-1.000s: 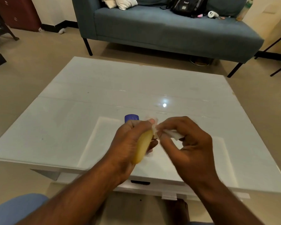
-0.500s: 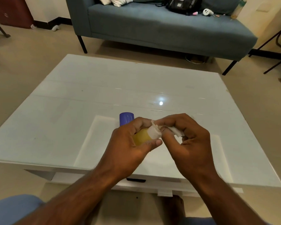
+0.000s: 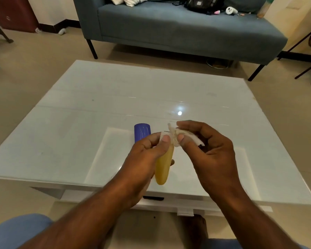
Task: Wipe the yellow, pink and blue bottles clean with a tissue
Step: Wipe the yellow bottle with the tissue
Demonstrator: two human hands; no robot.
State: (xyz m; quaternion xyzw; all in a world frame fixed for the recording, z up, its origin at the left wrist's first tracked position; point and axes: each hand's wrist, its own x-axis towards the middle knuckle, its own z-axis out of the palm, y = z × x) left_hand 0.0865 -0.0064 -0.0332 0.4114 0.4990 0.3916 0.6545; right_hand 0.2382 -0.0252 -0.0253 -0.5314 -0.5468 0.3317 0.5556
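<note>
My left hand (image 3: 144,162) grips the yellow bottle (image 3: 163,166) above the table's near edge, its base pointing toward me and its white cap end under my thumb. My right hand (image 3: 208,151) pinches a crumpled white tissue (image 3: 180,136) against the bottle's cap end. A blue bottle (image 3: 142,132) stands upright on the white table (image 3: 79,123) just behind my left hand, its lower part hidden by my fingers. No pink bottle shows in this view.
A grey-blue sofa (image 3: 178,31) with a black bag (image 3: 203,4) and cushions stands beyond the table. A dark chair leg (image 3: 305,40) is at the far right. My blue-clad knee (image 3: 18,230) is at the bottom left.
My left hand has turned the yellow bottle so more of its body and base shows toward me. The tissue stays pinched at the cap end in my right hand.
</note>
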